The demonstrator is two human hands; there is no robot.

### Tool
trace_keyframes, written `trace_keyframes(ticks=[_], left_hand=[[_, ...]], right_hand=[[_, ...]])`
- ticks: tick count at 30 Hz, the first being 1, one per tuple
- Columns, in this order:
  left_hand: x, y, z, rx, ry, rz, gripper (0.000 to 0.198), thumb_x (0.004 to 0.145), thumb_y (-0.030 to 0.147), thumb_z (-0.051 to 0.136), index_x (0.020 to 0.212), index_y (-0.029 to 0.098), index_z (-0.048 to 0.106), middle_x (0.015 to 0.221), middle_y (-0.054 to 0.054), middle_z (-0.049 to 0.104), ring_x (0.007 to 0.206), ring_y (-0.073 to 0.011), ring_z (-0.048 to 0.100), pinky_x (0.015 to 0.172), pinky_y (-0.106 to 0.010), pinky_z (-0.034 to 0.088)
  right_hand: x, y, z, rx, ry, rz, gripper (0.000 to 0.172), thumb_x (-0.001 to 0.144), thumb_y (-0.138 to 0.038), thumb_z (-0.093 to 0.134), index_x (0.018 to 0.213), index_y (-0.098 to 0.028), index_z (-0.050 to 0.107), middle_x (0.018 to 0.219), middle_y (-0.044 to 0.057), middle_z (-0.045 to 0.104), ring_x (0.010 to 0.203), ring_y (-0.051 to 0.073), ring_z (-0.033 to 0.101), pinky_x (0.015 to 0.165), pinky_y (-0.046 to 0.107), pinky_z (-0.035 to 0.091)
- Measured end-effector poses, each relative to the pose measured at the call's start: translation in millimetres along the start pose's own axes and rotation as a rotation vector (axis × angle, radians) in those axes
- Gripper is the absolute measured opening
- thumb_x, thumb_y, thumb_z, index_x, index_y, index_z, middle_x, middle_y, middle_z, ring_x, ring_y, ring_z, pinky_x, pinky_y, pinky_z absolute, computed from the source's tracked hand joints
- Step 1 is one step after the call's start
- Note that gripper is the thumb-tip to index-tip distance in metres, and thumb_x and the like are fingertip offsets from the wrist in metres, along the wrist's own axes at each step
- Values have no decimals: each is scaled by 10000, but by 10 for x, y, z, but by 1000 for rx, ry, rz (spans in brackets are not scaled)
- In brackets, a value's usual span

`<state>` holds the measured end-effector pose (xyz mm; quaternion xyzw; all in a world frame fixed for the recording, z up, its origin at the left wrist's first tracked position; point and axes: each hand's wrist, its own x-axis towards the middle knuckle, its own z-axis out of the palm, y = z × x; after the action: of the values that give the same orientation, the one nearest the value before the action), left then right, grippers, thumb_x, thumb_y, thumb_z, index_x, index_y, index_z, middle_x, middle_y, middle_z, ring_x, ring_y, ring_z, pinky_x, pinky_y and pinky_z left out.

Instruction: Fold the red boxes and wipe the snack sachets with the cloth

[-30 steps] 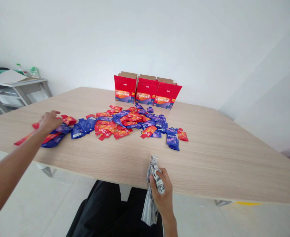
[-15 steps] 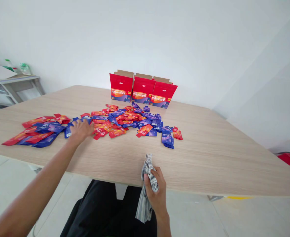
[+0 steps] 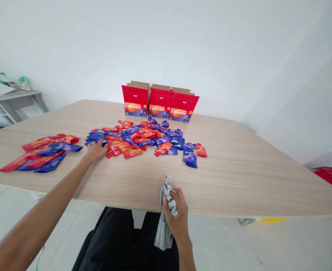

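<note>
Red and blue sachets lie in a big heap [image 3: 146, 140] in the middle of the wooden table [image 3: 239, 177]. A smaller bunch of sachets [image 3: 40, 152] lies apart at the left. My left hand [image 3: 96, 150] rests flat at the left edge of the big heap, fingers touching blue sachets. My right hand [image 3: 175, 216] is at the near table edge, closed round a striped grey cloth [image 3: 164, 218] that hangs down over the edge.
Three open red cartons [image 3: 160, 103] stand in a row at the far side of the table against the white wall. A grey shelf unit [image 3: 10, 103] stands at the far left. A red object [image 3: 331, 177] lies on the floor at the right.
My left hand left the small bunch at the left and moved right to the edge of the big heap. The right hand kept its hold on the cloth.
</note>
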<state>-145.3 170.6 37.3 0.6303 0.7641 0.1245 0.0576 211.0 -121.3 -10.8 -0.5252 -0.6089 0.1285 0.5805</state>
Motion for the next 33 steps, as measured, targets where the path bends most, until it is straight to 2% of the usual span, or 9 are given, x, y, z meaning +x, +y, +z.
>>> trace_keyframes(ticks=[5,8,11,17,22,25,27,30,33], left_hand=[[38,133,43,-52,30,184,623,915,333,490,1458,43,583,1470,-268,627,1409,-393,564,1191,-496,407],[30,149,51,-74,33,214,544,894,275,487,1375,83,650,1454,-203,662,1370,-337,601,1170,-412,437],[-48,168,61,-53,63,220,529,912,262,458,1366,70,649,1401,-218,679,1320,-334,624,1156,-410,446],[-434,394,124,55,29,477,631,988,454,417,1466,74,576,1425,-240,604,1344,-384,545,1169,-476,415],[-512,550,128,84,10,445,635,964,476,469,1425,53,582,1353,-269,600,1300,-407,552,1124,-494,442],[-438,530,108,56,-40,467,579,926,447,520,1360,81,636,1299,-244,636,1262,-381,594,1108,-465,467],[-406,484,85,13,-53,521,502,935,377,479,1300,98,682,1230,-224,670,1204,-351,634,1089,-442,487],[-436,396,22,-29,-2,512,470,935,287,406,1235,98,715,1149,-212,710,1128,-329,678,1057,-421,513],[-590,315,-81,-127,80,408,402,889,304,466,1130,148,746,1145,-184,755,1094,-335,707,1029,-423,536]], right_hand=[[6,-6,2,-23,-5,-2,119,987,-227,632,1079,-225,708,1038,55,666,887,183,698,784,285,567],[-2,-4,-2,-27,-19,16,125,987,-230,629,1081,-224,710,1053,63,667,905,192,699,793,296,572],[-16,8,-2,-31,-42,15,126,1002,-239,612,1090,-222,701,1066,70,661,919,195,696,809,302,573],[-26,30,8,-55,-34,-1,117,1007,-253,615,1089,-227,694,1064,68,663,917,191,696,800,290,564],[-9,4,2,-57,-35,-12,139,993,-228,615,1099,-227,705,1060,71,672,903,190,700,790,288,570],[-2,-8,3,-58,-33,-19,128,992,-221,611,1079,-226,704,1039,69,669,890,188,696,777,285,569],[-2,-6,9,-56,-34,-18,133,992,-221,608,1083,-223,706,1034,70,668,876,186,693,761,282,568],[-6,4,19,-46,-31,-14,145,984,-215,614,1091,-224,711,1042,70,672,863,180,693,747,270,564],[-1,3,23,-33,-19,-21,130,982,-219,620,1073,-229,713,1032,61,675,864,178,698,757,266,562]])
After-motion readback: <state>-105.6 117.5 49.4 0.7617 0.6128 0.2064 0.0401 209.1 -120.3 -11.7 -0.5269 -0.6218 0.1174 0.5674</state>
